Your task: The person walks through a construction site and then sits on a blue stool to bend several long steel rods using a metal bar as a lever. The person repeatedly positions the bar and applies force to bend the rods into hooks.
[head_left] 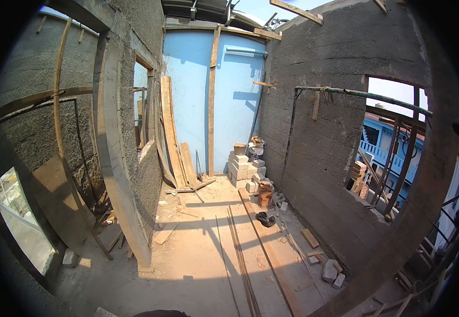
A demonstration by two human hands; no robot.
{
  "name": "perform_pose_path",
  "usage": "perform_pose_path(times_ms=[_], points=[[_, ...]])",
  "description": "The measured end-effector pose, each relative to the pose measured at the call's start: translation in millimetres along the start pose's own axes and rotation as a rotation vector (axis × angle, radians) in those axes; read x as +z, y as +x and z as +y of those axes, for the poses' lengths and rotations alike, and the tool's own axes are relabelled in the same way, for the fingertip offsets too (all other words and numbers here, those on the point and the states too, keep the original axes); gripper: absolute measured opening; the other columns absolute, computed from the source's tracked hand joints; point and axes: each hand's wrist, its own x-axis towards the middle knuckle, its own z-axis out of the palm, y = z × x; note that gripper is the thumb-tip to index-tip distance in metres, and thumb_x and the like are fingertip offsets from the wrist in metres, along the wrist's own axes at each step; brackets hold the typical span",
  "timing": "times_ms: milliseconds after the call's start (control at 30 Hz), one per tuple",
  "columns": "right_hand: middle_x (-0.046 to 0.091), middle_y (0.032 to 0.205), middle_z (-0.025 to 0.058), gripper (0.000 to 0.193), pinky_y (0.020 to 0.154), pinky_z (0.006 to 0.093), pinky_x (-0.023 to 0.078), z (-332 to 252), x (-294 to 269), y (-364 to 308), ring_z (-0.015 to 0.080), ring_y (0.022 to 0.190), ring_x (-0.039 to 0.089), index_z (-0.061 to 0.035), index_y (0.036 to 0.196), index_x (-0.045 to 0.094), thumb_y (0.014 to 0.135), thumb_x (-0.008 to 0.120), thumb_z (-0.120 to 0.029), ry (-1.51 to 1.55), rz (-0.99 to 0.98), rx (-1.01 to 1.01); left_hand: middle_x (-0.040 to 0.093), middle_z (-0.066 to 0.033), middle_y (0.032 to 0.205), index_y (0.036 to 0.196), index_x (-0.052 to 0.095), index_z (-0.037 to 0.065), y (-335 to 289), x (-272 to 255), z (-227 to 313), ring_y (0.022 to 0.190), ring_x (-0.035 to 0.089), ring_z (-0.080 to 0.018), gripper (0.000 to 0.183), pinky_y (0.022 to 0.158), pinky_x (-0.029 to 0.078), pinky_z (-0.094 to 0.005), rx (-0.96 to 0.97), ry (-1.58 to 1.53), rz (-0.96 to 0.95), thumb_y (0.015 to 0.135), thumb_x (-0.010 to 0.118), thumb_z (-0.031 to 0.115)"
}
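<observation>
Standing at the near end of a half-built, roofless room with rough grey walls. No sign of the left hand or the right hand anywhere in frame, so can't tell whether open, closed or carrying anything.

Closest stuff underfoot: a bundle of thin steel rods (241, 264) lying flat on the dusty floor (187, 264), running away toward the blue wall (192, 95). Just beside them on the right, a long plank (269, 251) laid roughly the same way. Near the plank's far end, a dark crumpled bundle (265, 218), maybe gloves or cloth, hard to say.

Further back: a stack of pale blocks (240, 168) with a bucket (239, 148) on top, a small pile of red bricks (265, 193), and boards (171, 137) leaning by the left wall.

Risks, just my read:
- Easy to roll an ankle on those rods, being round, loose and almost the same colour as the dust.
- Plenty of trip bait along the right wall too: wood offcuts (309, 238) and rubble chunks (329, 270).
- Could tip those leaning boards with one careless bump.
- Big unguarded window opening (393, 153) on the right with a drop behind it, so bad news if stumbling that way.
- Harsh sun and hard shadows, so easy to miss small scraps.
</observation>
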Motion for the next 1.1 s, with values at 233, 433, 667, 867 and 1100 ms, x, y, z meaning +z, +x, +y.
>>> perform_pose_path(times_ms=[233, 433, 667, 867, 1100], points=[[0.071, 0.091, 0.0166, 0.036, 0.068, 0.0463, 0.051, -63, 45, -6, 0.0298, 0.076, 0.066, 0.0019, 0.101, 0.073, 0.088, 0.07, -0.032, -0.051, -0.174, -0.159, 0.071, -0.0154, 0.102, 0.124, 0.066, 0.008, -42, -32, 0, 0.095, 0.069, -0.0287, 0.04, 0.083, 0.053, -0.0415, -0.038, -0.045, 0.123, 0.099, 0.058, 0.039], [0.071, 0.092, 0.0167, 0.036, 0.069, 0.0468, 0.051, -131, 100, -19, 0.0301, 0.077, 0.066, 0.002, 0.101, 0.073, 0.088, 0.07, -0.031, -0.191, -0.317, -0.296, 0.072, -0.0152, 0.104, 0.123, 0.068, 0.009, -90, -56, -6, 0.095, 0.069, -0.0291, 0.039, 0.083, 0.053, -0.0413, -0.005, -0.092, 0.272, 0.096, 0.062, 0.036], [0.071, 0.093, 0.0169, 0.036, 0.07, 0.0473, 0.051, -185, 175, -38, 0.0304, 0.078, 0.066, 0.0021, 0.102, 0.073, 0.088, 0.07, -0.031, -0.321, -0.496, -0.423, 0.073, -0.0151, 0.106, 0.122, 0.069, 0.01, -160, -64, -31, 0.095, 0.07, -0.0296, 0.037, 0.083, 0.054, -0.0411, -0.029, -0.175, 0.481, 0.092, 0.066, 0.032], [0.071, 0.094, 0.017, 0.036, 0.07, 0.0478, 0.051, -203, 223, -55, 0.0306, 0.079, 0.066, 0.0023, 0.102, 0.073, 0.087, 0.07, -0.03, -0.391, -0.647, -0.494, 0.074, -0.0149, 0.108, 0.121, 0.071, 0.011, -208, -49, -55, 0.096, 0.071, -0.0301, 0.037, 0.082, 0.055, -0.0409, -0.104, -0.27, 0.669, 0.089, 0.069, 0.029], [0.072, 0.095, 0.0171, 0.036, 0.071, 0.0484, 0.051, -191, 234, -48, 0.0309, 0.08, 0.067, 0.0024, 0.103, 0.073, 0.087, 0.07, -0.03, -0.428, -0.768, -0.517, 0.075, -0.0147, 0.11, 0.121, 0.073, 0.013, -203, -15, -68, 0.096, 0.071, -0.0306, 0.037, 0.082, 0.056, -0.0407, -0.21, -0.394, 0.905, 0.086, 0.073, 0.025]])
